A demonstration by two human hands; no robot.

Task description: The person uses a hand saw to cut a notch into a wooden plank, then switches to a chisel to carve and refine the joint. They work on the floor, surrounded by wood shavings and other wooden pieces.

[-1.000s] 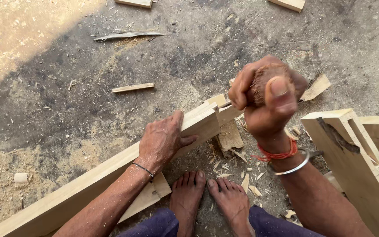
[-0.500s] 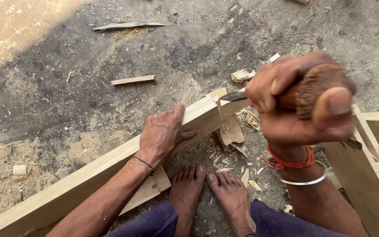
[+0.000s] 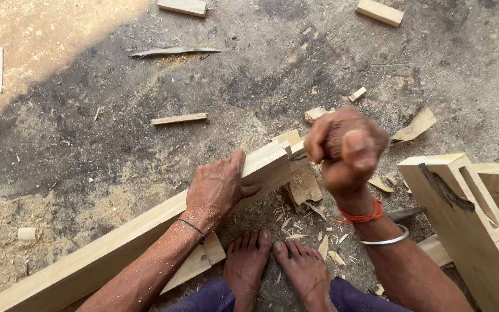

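A long pale wooden beam (image 3: 116, 248) lies slanted across the gritty floor, its cut end raised near the middle. My left hand (image 3: 218, 188) presses flat on the beam close to that end. My right hand (image 3: 347, 151) is a fist wrapped round the dark wooden handle of a tool, held just right of the beam's end; a short bit of metal blade (image 3: 297, 156) shows against the end. My two bare feet (image 3: 278, 268) rest on the floor below the beam, among wood chips (image 3: 301, 222).
A pale wooden frame piece (image 3: 469, 214) with a dark notch stands at the right. Offcuts lie about: a block (image 3: 183, 6) and another block (image 3: 379, 11) at the top, a thin strip (image 3: 179, 119), a curved shaving (image 3: 171, 52), a small peg (image 3: 26, 233) on sawdust.
My right hand with the tool has swung back in from the right, toward the beam's end. My left hand has stayed on the beam.
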